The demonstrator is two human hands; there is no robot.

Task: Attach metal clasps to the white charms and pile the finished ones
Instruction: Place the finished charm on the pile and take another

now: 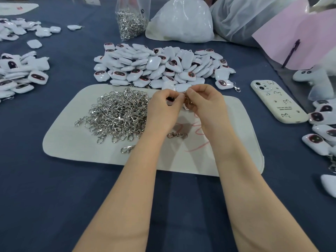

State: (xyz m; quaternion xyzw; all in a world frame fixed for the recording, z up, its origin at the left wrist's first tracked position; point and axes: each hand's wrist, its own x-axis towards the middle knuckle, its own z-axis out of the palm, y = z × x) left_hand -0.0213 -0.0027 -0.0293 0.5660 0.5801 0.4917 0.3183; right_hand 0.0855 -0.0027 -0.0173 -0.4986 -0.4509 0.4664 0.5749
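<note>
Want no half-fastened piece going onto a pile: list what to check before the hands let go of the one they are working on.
1. Left hand grips the small white charm with a dark face: ok.
2. Right hand pinches the silver metal clasp right beside the charm: ok.
3. Clasp hooked through the charm's loop: cannot tell; the fingers hide the joint.
4. Heap of loose silver clasps on the white rounded mat, close to the left hand: ok.
5. Pile of white charms behind the mat, ready for the next piece: ok.
</note>
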